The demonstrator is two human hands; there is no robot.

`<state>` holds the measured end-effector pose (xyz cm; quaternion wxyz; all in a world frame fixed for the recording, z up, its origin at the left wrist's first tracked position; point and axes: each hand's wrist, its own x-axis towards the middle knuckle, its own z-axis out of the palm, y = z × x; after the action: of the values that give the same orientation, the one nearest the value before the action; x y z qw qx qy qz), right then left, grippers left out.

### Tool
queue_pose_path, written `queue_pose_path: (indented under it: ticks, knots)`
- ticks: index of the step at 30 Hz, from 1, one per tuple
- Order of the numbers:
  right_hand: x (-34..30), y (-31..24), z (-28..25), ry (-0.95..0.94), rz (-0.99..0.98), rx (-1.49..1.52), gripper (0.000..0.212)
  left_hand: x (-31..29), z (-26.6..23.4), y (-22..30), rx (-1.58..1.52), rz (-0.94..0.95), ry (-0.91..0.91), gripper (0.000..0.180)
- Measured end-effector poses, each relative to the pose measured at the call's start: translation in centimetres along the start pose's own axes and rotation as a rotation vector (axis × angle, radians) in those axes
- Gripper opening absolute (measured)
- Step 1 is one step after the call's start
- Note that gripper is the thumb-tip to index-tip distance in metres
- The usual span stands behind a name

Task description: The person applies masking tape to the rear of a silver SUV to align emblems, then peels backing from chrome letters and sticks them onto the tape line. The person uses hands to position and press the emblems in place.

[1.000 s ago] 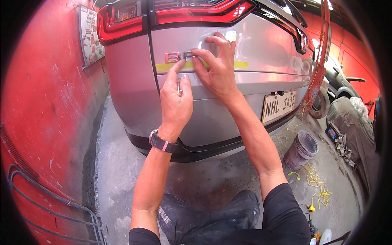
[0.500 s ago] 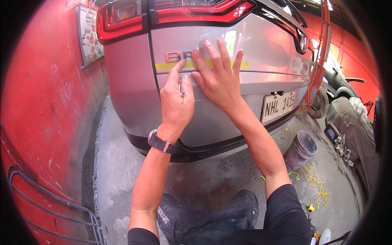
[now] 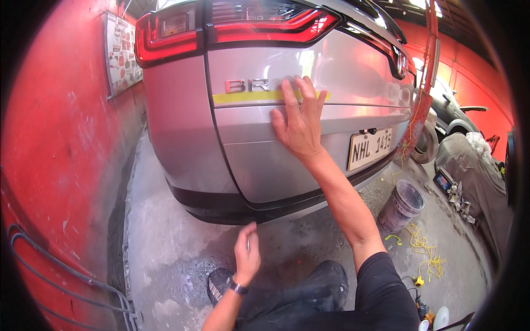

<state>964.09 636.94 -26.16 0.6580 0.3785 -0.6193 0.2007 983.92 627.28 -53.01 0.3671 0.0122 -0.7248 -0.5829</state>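
My right hand [image 3: 301,124] rests against the silver tailgate [image 3: 276,160] of a car, fingers spread, fingertips over a strip of yellow masking tape [image 3: 243,97]. Just left of those fingertips, two chrome badge letters [image 3: 247,85] sit on the panel directly above the tape. Whatever lies under the fingers is hidden. My left hand [image 3: 247,255] is low, below the bumper and above my knees. Its fingers are closed around a small, shiny metal-looking piece, too small to tell its kind.
A red tail light [image 3: 270,30] spans the tailgate's top, and a licence plate [image 3: 370,148] is at its right. A stained bucket [image 3: 402,205] and a tangled yellow cord [image 3: 424,251] are on the floor to the right. Curved metal tubes [image 3: 72,273] stand by the red wall [image 3: 61,138] at left.
My left hand has dropped from the badge letters to below the bumper. My right hand has shifted slightly right and down, uncovering the second letter.
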Motion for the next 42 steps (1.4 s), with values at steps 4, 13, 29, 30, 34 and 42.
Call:
queue_pose_path:
  ticks: [4, 13, 29, 30, 34, 42]
  knots:
    - [0.2, -0.3, -0.2, -0.040, 0.007, -0.046, 0.072, -12.3, -2.2, -11.6, 0.092, -0.355, -0.082, 0.029]
    - [1.1, -2.2, -0.3, -0.161, -0.051, -0.065, 0.069, -17.5, -5.0, -14.1, -0.407, -0.833, -0.012, 0.024]
    - [2.9, -4.1, 1.2, -0.177, -0.204, -0.025, 0.055, -17.3, -5.1, -13.9, -0.284, -0.826, -0.054, 0.024]
    - [3.2, -4.1, 1.3, -0.136, -0.168, 0.040, 0.052, -17.4, -5.1, -14.2, -0.287, -0.821, -0.056, 0.024]
    - [5.8, -4.7, 1.7, 0.009, -0.108, 0.171, 0.037, -17.7, -5.2, -14.5, -0.267, -0.834, -0.065, 0.025]
    - [6.5, -5.6, 2.7, 0.038, -0.114, 0.094, 0.015, -18.0, -5.0, -13.9, -0.348, -0.862, -0.054, 0.025]
